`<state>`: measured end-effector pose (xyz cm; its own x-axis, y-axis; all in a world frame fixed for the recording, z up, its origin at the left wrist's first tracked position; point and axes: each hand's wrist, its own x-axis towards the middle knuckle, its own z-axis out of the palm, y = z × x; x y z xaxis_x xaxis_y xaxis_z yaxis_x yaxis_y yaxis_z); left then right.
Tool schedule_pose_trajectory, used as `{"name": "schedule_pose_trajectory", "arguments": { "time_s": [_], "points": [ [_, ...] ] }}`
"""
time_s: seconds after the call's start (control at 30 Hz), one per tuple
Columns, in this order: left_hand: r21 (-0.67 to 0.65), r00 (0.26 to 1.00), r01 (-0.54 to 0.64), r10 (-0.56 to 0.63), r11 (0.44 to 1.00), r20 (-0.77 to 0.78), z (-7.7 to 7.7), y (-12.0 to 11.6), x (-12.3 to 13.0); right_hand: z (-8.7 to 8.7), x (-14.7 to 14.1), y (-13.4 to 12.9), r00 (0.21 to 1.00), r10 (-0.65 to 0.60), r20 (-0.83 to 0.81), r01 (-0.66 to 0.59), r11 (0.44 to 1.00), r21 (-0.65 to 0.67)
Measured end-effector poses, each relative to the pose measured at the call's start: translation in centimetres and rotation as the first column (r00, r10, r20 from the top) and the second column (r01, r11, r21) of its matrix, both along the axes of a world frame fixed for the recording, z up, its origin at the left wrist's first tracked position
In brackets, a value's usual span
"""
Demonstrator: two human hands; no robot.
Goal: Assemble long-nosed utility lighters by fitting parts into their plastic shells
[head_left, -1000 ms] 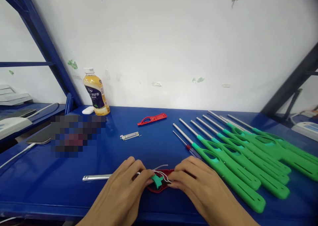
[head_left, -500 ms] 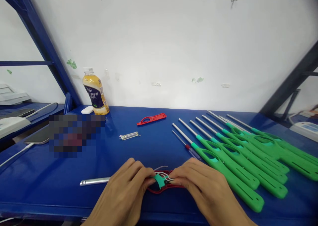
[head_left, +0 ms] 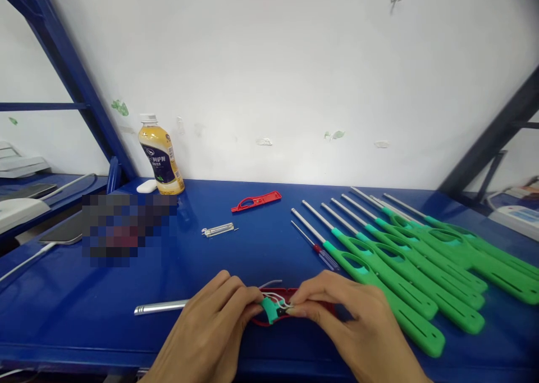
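A red lighter housing half (head_left: 263,322) lies before me near the table's front edge, its inside showing a teal trigger (head_left: 269,310) and thin white wires (head_left: 275,297). My left hand (head_left: 214,321) is closed on this opened lighter, fingertips at the trigger's left side. The lighter's metal tube (head_left: 162,307) sticks out to the left, its inner end hidden behind that hand. My right hand (head_left: 345,315) pinches a small black part (head_left: 282,311) by the wires, right of the trigger. Its fingertips partly cover the part.
Several green lighters (head_left: 391,304) lie in a row on the right, beside a screwdriver (head_left: 324,254). Farther back are a red housing half (head_left: 256,201) and a clear fuel tank (head_left: 218,229). A drink bottle (head_left: 162,158) stands back left, near a phone (head_left: 63,234) with a cable.
My right hand has lifted its fingers slightly off the red housing, exposing more of it, and now pinches the small black part. My left hand has stayed nearly still.
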<state>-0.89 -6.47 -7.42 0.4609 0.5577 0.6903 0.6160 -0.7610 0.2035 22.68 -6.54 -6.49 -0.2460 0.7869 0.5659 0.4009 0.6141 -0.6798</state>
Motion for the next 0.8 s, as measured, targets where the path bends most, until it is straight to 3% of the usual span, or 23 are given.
{"name": "schedule_pose_trajectory", "arguments": {
  "time_s": [0.23, 0.63, 0.8],
  "points": [
    [-0.051, 1.000, 0.027, -0.026, 0.998, 0.013, 0.23, -0.11, 0.03, -0.01, 0.05, -0.11, 0.999, 0.048, -0.014, -0.046, 0.996, 0.078],
    [-0.051, 0.999, 0.045, -0.044, 0.998, 0.024, 0.27, -0.19, 0.06, 0.00, 0.24, -0.43, 0.993, 0.112, -0.034, -0.112, 0.994, 0.006],
    [-0.028, 0.999, 0.028, -0.029, 0.999, -0.022, 0.07, 0.01, -0.43, -0.42, 0.24, -0.03, 0.998, 0.062, 0.016, -0.063, 0.998, 0.025]
  ]
}}
